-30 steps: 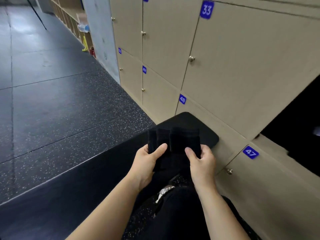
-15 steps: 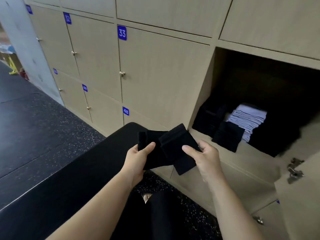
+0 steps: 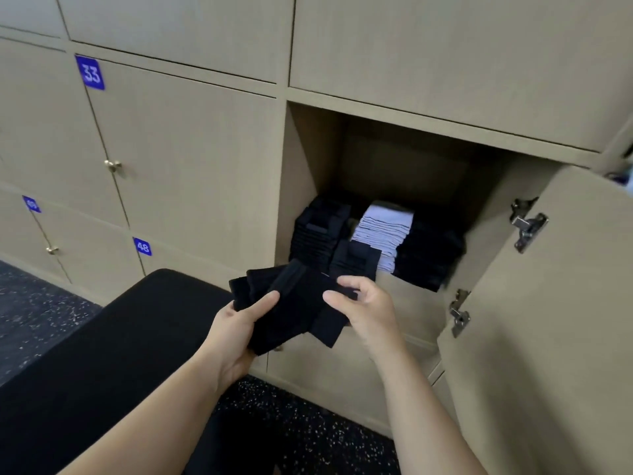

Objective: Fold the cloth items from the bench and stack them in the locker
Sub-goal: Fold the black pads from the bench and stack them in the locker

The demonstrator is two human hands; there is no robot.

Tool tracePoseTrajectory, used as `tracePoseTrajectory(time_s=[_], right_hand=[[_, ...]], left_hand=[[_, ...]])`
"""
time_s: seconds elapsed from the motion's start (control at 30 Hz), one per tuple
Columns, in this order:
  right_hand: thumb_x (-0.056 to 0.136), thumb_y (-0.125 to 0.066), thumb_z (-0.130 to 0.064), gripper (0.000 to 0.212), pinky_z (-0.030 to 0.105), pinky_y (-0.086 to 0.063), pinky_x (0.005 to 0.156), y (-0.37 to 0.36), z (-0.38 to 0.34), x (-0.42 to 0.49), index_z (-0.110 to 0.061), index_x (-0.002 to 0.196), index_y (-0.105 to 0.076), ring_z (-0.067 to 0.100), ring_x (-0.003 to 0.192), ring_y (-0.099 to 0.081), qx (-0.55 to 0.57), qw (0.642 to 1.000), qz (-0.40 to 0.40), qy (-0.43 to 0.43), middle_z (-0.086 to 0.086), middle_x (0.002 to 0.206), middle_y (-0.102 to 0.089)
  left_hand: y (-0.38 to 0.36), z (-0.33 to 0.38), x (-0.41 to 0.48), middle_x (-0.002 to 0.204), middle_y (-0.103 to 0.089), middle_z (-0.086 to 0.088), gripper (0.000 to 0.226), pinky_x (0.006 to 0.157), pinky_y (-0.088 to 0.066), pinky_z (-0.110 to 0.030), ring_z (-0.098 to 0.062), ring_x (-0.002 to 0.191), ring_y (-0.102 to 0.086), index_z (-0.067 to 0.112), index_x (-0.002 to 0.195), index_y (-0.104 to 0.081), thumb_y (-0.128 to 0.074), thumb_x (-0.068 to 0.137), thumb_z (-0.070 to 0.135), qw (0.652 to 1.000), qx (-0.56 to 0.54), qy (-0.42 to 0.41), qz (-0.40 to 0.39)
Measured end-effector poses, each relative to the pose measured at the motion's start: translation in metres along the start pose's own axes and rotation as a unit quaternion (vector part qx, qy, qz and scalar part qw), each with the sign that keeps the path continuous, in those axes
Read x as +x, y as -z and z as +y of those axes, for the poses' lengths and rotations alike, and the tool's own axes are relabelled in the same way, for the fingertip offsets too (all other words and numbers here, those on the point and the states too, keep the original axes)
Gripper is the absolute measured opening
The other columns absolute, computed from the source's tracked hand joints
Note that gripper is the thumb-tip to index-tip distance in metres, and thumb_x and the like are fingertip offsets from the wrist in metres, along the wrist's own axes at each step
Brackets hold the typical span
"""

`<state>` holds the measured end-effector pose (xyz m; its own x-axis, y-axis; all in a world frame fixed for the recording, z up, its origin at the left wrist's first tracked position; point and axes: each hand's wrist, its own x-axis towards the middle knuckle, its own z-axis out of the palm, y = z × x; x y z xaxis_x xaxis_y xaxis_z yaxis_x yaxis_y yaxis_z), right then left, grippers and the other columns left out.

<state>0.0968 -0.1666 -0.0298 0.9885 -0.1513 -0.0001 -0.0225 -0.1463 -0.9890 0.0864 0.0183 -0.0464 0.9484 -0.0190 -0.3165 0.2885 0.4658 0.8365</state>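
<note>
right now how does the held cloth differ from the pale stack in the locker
The held cloth is black; the pale stack is whitish. The held cloth is gripped outside the locker; the pale stack rests inside. The held cloth lies askew, the pale stack neat. Both are folded.

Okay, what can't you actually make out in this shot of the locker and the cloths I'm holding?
Head view, the only one:
How many black cloths the left hand and right hand hold: the black layers merge.
The left hand's fingers: hidden under the cloths.
The dark stack at the right of the locker: shadowed and blurred, no count.
The number on the open door: its front faces away.
</note>
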Motion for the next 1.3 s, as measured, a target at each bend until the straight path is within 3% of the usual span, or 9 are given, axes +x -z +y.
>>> tracePoseTrajectory(time_s=[0.1,0.2,0.27,0.4,0.5,0.63,0.8,1.0,1.3], right_hand=[[0.084,-0.069,-0.004,0.012,0.022,-0.050,0.060,0.016,0.019,-0.001,-0.015,0.087,-0.067,0.002,0.057,-0.060,0.038,0.998,0.035,-0.033,-0.005,0.076,-0.072],[0.086,-0.064,-0.001,0.012,0.029,-0.051,0.062,0.024,0.035,0.002,-0.011,0.083,-0.068,0.012,0.063,-0.061,0.035,0.997,0.068,-0.030,0.009,0.076,-0.072],[0.086,-0.063,-0.001,0.011,0.034,-0.049,0.063,0.029,0.042,0.012,-0.011,0.083,-0.067,0.016,0.065,-0.059,0.032,0.995,0.096,-0.015,0.015,0.077,-0.070],[0.087,-0.063,-0.004,0.013,0.034,-0.047,0.064,0.037,0.053,0.037,-0.016,0.088,-0.068,0.016,0.064,-0.058,0.027,0.991,0.130,0.001,0.006,0.072,-0.070],[0.087,-0.065,-0.005,0.014,0.031,-0.039,0.063,0.045,0.059,0.065,-0.018,0.086,-0.069,0.017,0.064,-0.045,0.053,0.987,0.152,0.001,0.006,0.067,-0.055],[0.088,-0.063,-0.003,0.008,0.024,-0.048,0.053,0.059,0.056,0.108,-0.010,0.086,-0.067,0.021,0.072,-0.047,0.110,0.978,0.176,-0.005,0.010,0.074,-0.046],[0.090,-0.058,0.004,0.016,0.018,-0.047,0.046,0.072,0.052,0.158,-0.010,0.089,-0.066,0.012,0.057,-0.055,0.136,0.970,0.202,-0.003,0.008,0.069,-0.055],[0.091,-0.059,0.000,0.011,0.016,-0.048,0.047,0.072,0.077,0.194,-0.009,0.092,-0.066,0.019,0.078,-0.060,0.093,0.976,0.190,-0.051,0.014,0.091,-0.057],[0.092,-0.060,-0.002,0.010,0.018,-0.049,0.048,0.063,0.093,0.218,-0.008,0.095,-0.066,0.014,0.072,-0.062,0.047,0.981,0.182,-0.049,0.006,0.080,-0.062]], left_hand=[[-0.019,-0.007,0.013,0.101,-0.075,-0.014,0.027,0.082,-0.047,-0.044,-0.031,0.086,-0.073,0.006,0.113,-0.067,-0.070,0.087,0.012,1.000,-0.024,-0.007,0.016],[-0.035,-0.016,0.026,0.103,-0.075,-0.014,0.027,0.083,-0.054,-0.040,-0.030,0.092,-0.073,0.004,0.114,-0.066,-0.069,0.087,0.009,1.000,-0.027,0.004,0.004],[-0.043,-0.021,0.034,0.103,-0.075,-0.014,0.029,0.076,-0.057,-0.037,-0.030,0.092,-0.073,0.003,0.114,-0.065,-0.070,0.086,0.008,1.000,-0.021,0.017,-0.008],[-0.052,-0.023,0.056,0.101,-0.075,-0.016,0.030,0.053,-0.057,-0.030,-0.029,0.083,-0.073,0.002,0.113,-0.065,-0.070,0.083,0.003,0.999,-0.017,0.040,-0.023],[-0.055,-0.020,0.079,0.101,-0.075,-0.016,0.034,0.059,-0.060,-0.032,-0.028,0.085,-0.074,0.002,0.114,-0.064,-0.071,0.081,0.001,0.998,-0.027,0.047,-0.028],[-0.054,-0.012,0.110,0.103,-0.075,-0.015,0.038,0.068,-0.060,-0.034,-0.028,0.089,-0.074,0.003,0.118,-0.063,-0.071,0.081,0.001,0.999,-0.028,0.037,-0.021],[-0.045,-0.011,0.139,0.101,-0.075,-0.013,0.035,0.057,-0.058,-0.031,-0.027,0.083,-0.074,0.004,0.115,-0.064,-0.070,0.081,0.000,0.999,-0.017,0.033,-0.005],[-0.031,-0.025,0.160,0.097,-0.076,-0.012,0.036,0.062,-0.059,-0.031,-0.026,0.083,-0.075,0.005,0.111,-0.064,-0.073,0.077,0.002,0.999,-0.009,0.046,0.001],[-0.028,-0.038,0.172,0.094,-0.076,-0.015,0.034,0.055,-0.059,-0.030,-0.027,0.079,-0.075,0.002,0.111,-0.063,-0.071,0.078,0.000,0.998,-0.020,0.061,-0.007]])
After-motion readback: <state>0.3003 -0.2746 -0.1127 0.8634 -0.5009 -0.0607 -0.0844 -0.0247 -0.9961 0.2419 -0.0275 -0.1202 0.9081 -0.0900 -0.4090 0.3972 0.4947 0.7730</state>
